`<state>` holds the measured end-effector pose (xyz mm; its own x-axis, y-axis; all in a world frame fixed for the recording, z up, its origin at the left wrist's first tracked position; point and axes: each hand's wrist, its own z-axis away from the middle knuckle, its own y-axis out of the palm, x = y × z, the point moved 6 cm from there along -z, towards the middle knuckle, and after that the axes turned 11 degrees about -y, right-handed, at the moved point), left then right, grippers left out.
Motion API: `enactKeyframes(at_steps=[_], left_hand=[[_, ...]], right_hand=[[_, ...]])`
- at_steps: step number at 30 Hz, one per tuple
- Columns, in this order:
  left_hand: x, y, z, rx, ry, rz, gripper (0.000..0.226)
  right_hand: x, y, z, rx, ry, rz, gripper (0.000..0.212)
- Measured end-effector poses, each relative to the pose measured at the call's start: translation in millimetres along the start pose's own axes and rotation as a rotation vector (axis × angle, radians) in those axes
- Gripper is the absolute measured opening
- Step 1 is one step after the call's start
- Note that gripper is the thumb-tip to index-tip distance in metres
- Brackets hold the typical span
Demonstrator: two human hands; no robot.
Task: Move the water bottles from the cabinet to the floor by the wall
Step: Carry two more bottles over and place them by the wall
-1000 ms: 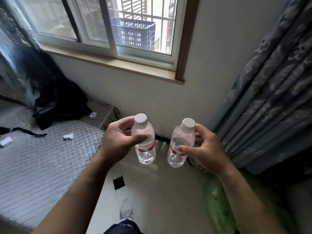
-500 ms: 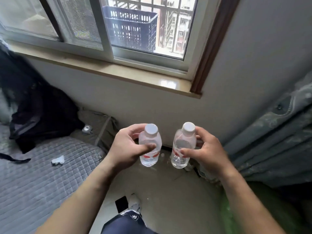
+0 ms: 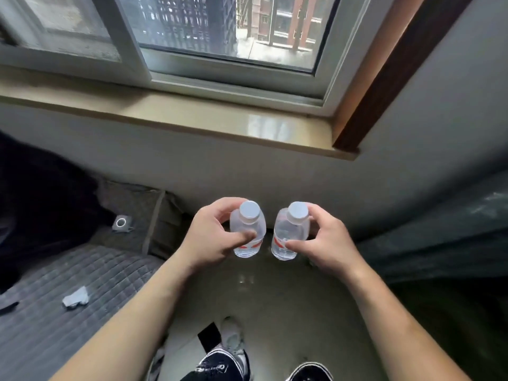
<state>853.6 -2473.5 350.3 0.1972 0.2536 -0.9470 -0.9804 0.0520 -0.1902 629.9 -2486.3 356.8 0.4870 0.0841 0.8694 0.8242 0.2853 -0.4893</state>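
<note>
I hold two small clear water bottles with white caps and red-and-white labels, both upright and side by side. My left hand [image 3: 213,237] grips the left water bottle [image 3: 248,229] around its body. My right hand [image 3: 325,243] grips the right water bottle [image 3: 288,235] the same way. Both bottles hang low over the pale floor [image 3: 264,298], close to the wall [image 3: 247,177] under the window sill. Whether their bases touch the floor I cannot tell. The cabinet is out of view.
A grey quilted bed [image 3: 68,292] fills the left side, with a crumpled white scrap [image 3: 75,297] and dark clothing [image 3: 35,204] on it. A dark curtain [image 3: 439,232] hangs at the right. My two dark shoes [image 3: 222,365] stand at the bottom edge.
I have stepped closer to the wall and leaned over. Both hands have lowered the bottles toward the floor below the sill, still side by side.
</note>
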Motion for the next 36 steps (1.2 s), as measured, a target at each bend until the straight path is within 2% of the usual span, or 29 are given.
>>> enactKeyframes(at_steps=[8, 12, 18, 20, 23, 28, 36], left_hand=[[82, 23, -64, -0.018, -0.100, -0.022, 0.048], [157, 42, -95, -0.065, -0.118, -0.036, 0.047], [286, 73, -136, -0.121, -0.158, -0.100, 0.050], [327, 86, -150, -0.130, -0.192, -0.094, 0.050], [387, 102, -171, -0.131, -0.223, -0.076, 0.046], [475, 119, -205, -0.099, -0.209, -0.091, 0.047], [558, 138, -252, -0.038, -0.201, -0.163, 0.047]], right_hand=[[-94, 41, -39, 0.029, 0.089, -0.046, 0.056], [-176, 75, -61, 0.059, 0.088, -0.045, 0.052], [-309, 134, -83, 0.057, 0.090, -0.003, 0.065], [-348, 155, -89, 0.064, 0.085, -0.013, 0.064], [-405, 187, -98, 0.071, 0.076, -0.032, 0.059], [-491, 241, -108, 0.042, 0.092, -0.023, 0.067], [-572, 295, -120, 0.070, 0.156, -0.085, 0.065]])
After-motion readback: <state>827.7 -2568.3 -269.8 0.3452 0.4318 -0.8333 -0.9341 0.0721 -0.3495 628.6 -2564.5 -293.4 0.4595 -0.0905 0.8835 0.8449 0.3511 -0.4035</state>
